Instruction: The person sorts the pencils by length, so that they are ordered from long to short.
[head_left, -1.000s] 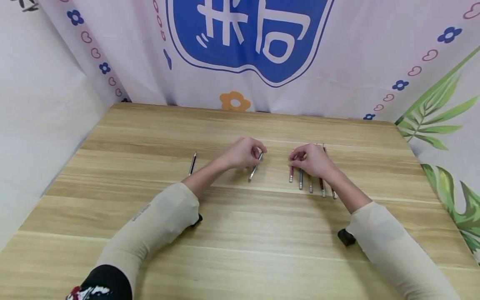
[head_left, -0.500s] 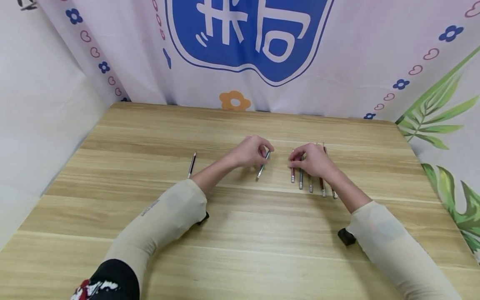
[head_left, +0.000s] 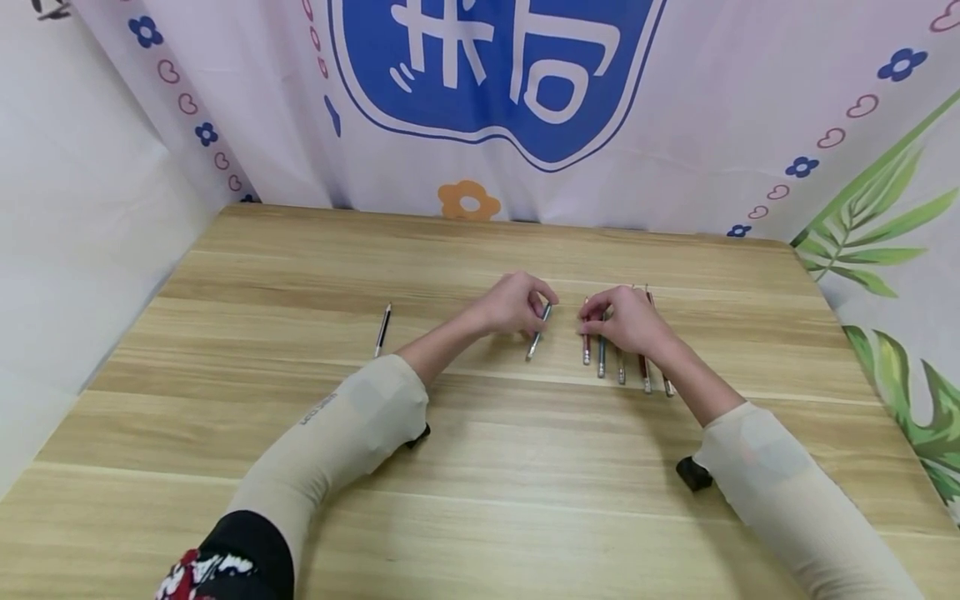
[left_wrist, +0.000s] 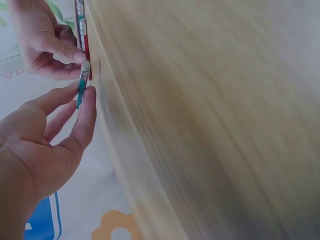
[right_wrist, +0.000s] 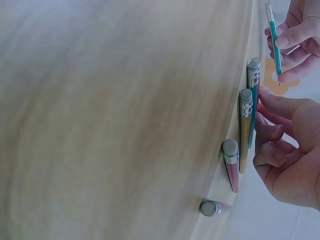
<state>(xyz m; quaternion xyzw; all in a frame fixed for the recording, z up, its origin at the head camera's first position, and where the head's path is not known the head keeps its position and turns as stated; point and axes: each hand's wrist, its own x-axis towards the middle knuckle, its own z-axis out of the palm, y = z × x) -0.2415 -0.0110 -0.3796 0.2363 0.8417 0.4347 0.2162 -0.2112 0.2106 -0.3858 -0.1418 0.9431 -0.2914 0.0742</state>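
My left hand (head_left: 517,304) pinches a teal pencil (left_wrist: 82,90) between thumb and fingers. The pencil slants, its eraser end toward me, just left of a row of several pencils. Over that row, my right hand (head_left: 626,321) pinches the leftmost one, a red pencil (head_left: 587,350), with its fingertips. Beside it lie a blue-green pencil (right_wrist: 252,85), a yellow-brown pencil (right_wrist: 245,125) and dark red pencils (right_wrist: 231,160), erasers toward me. The right hand covers their middles in the head view.
A lone black pencil (head_left: 384,327) lies on the wooden table (head_left: 480,500), left of the left forearm. A printed curtain (head_left: 712,125) hangs along the table's back edge. Dark wrist cameras (head_left: 693,473) sit under both sleeves.
My left hand has moved right with the teal pencil, closer to the row. The red pencil under my right hand shifted slightly right; that hand has barely moved.
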